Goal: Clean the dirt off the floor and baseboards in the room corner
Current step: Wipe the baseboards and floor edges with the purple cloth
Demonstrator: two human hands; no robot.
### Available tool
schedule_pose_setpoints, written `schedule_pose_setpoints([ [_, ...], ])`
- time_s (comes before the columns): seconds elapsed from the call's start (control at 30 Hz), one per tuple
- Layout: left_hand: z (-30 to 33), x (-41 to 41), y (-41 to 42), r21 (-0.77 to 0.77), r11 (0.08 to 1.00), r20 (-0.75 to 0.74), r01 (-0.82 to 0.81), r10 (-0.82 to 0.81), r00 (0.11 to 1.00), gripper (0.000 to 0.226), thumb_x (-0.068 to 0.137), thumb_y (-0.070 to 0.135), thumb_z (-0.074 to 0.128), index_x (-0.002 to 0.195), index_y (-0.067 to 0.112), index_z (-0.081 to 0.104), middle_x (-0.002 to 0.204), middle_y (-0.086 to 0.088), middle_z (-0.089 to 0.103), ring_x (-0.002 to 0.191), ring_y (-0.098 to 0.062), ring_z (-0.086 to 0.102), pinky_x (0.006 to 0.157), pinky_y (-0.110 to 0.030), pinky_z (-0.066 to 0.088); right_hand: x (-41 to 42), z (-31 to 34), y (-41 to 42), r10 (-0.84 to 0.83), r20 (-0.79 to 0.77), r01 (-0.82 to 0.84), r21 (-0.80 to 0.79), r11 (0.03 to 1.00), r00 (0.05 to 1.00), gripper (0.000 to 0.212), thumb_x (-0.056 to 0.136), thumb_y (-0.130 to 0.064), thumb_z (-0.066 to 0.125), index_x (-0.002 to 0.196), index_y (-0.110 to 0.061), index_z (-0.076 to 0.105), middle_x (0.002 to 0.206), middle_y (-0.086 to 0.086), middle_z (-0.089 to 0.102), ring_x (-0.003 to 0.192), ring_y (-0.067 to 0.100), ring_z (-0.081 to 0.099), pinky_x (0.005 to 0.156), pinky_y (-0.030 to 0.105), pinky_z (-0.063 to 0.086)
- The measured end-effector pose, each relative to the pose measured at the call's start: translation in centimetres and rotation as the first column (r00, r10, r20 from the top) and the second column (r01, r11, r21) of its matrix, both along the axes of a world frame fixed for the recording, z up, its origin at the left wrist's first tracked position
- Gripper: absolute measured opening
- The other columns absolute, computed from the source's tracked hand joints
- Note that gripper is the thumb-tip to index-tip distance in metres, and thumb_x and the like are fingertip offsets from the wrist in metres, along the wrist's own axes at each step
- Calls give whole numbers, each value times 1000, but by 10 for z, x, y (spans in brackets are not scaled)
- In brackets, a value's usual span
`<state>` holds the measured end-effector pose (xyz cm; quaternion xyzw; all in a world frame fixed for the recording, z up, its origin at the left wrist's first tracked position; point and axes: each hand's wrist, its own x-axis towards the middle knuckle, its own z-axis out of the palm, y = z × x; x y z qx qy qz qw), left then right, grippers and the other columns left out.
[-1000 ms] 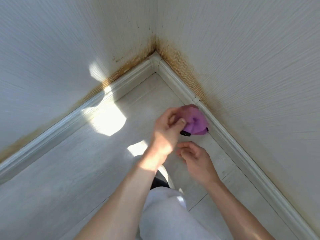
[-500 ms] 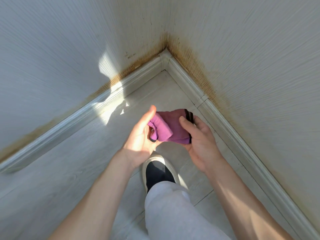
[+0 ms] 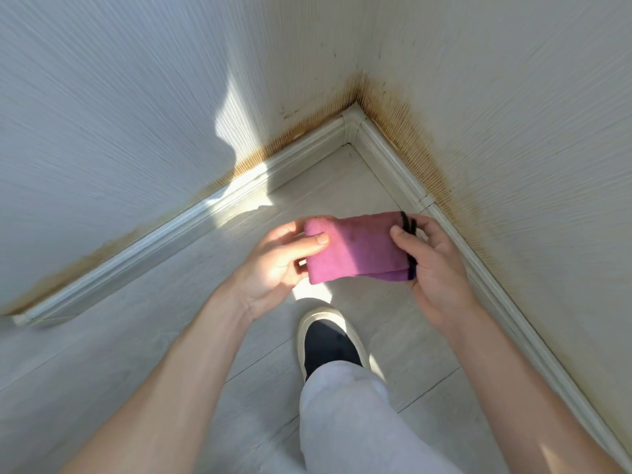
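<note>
At frame centre, both hands pinch a folded purple cloth [image 3: 359, 249]: left hand [image 3: 273, 265] on its left end, right hand [image 3: 434, 268] on the black-edged end, probably squaring a pad for wiping. The stained corner baseboards [image 3: 354, 126] lie above, in the upper right, unwiped.

Pink-purple cloth [image 3: 355, 249], black trim at one edge. Pale grey wood-grain floor [image 3: 136, 336]. White baseboards [image 3: 164, 241]. Off-white ribbed walls [image 3: 119, 114], brown-yellow stain [image 3: 386, 107] along bottom. Black shoe [image 3: 325, 343], cream sole. Light grey trouser leg [image 3: 349, 415].
</note>
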<state>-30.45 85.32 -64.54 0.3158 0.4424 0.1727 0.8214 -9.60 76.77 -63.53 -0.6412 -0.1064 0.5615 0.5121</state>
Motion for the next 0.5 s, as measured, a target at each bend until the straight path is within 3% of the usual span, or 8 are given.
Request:
schedule_pose_setpoints([
  [0.07,4,-2,4,26,999,-14,27,-27,1000,47,89,16,66,134,2,61,125,-21,65,117,-32,61,101,-49,45,0,-7,-2,101,-24,-101,-32,994,995,33,96,-7,65,126,-22,63,92,-8,74,90,13,67,73,32,56],
  [0.13,7,-5,9,51,996,-41,76,-74,996,45,90,17,64,132,1,62,125,-27,65,116,-35,62,103,-56,46,4,-8,-2,254,14,-253,-25,967,967,42,88,-8,67,125,-29,66,100,-8,72,97,12,65,85,32,52],
  [0.23,11,-9,17,67,982,-53,177,-174,983,40,93,16,62,130,1,63,131,-34,60,123,-46,60,109,-68,38,9,1,7,484,157,-493,23,869,861,53,79,-24,70,131,-35,62,131,-16,65,126,2,57,108,30,44],
  [0.27,11,-10,20,75,973,-61,218,-214,975,39,94,18,63,130,2,64,132,-36,57,126,-54,55,109,-73,33,8,6,12,528,138,-540,68,839,838,57,80,-26,72,136,-33,59,136,-15,63,131,1,55,110,26,44],
  [0.33,12,-9,27,106,953,-82,285,-277,957,41,93,24,68,129,4,65,132,-39,54,126,-63,46,106,-80,27,2,10,23,594,65,-597,132,791,802,61,83,-26,78,140,-28,56,126,-12,68,124,6,62,104,25,50],
  [0.4,11,-6,31,143,959,-137,246,-227,964,44,90,30,74,127,6,68,129,-35,59,120,-56,57,103,-77,35,-7,7,31,601,81,-606,111,787,795,53,85,-22,83,134,-26,63,101,-9,70,103,9,69,91,27,55],
  [0.5,6,0,30,121,992,-184,37,-14,983,59,86,36,78,132,3,62,122,-23,66,108,-31,67,89,-49,59,-19,-4,35,495,137,-505,55,861,858,27,88,-18,80,114,-21,73,91,-2,72,88,10,69,78,27,53],
])
